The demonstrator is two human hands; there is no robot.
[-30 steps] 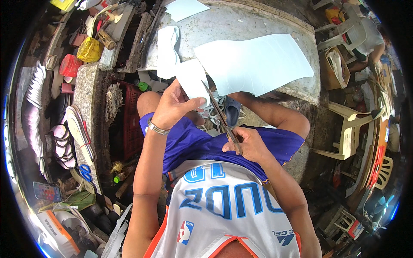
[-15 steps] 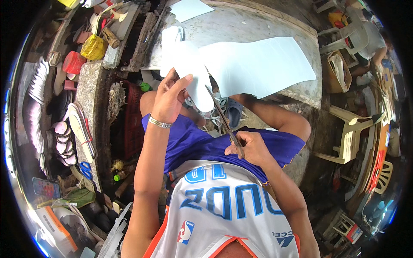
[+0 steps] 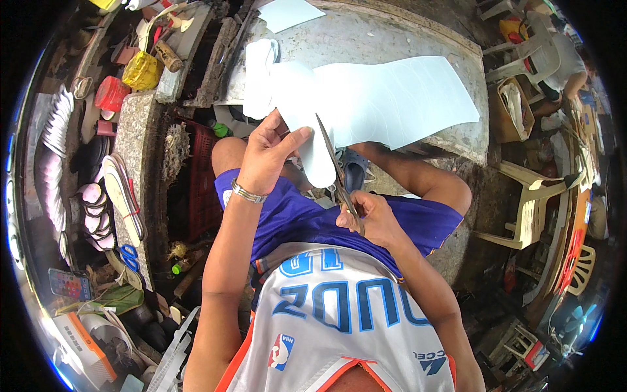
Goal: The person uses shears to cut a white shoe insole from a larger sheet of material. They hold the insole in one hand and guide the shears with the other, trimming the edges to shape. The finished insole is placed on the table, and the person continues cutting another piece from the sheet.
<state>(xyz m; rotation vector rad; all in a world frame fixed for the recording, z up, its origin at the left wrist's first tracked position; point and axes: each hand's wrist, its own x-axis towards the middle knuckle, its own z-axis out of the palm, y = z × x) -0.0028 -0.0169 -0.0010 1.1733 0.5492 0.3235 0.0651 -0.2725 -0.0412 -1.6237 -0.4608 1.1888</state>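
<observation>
A wide pale-blue sheet (image 3: 405, 98) lies across the worktable and hangs over its near edge. One end of it is a rounded, sole-like strip (image 3: 318, 160). My left hand (image 3: 271, 147) pinches the sheet beside this strip, thumb on top and fingers underneath. My right hand (image 3: 373, 219) grips the handles of long dark metal scissors (image 3: 341, 183), whose blades point away from me along the strip's right edge. Left of the sheet lie pale sole-shaped pieces (image 3: 261, 52), partly covered by it.
A smaller pale sheet (image 3: 290, 14) lies at the back of the worktable (image 3: 457, 62). Blue-handled scissors (image 3: 129, 257), bundled soles (image 3: 121, 196) and a phone (image 3: 70, 284) are at the left. Plastic chairs (image 3: 529, 202) stand on the right; a red crate (image 3: 201, 176) is below the table's left side.
My left hand has shifted slightly right and toward me, bringing the rounded strip with it. My right hand and the scissors have moved a little left and away from me, farther along the strip.
</observation>
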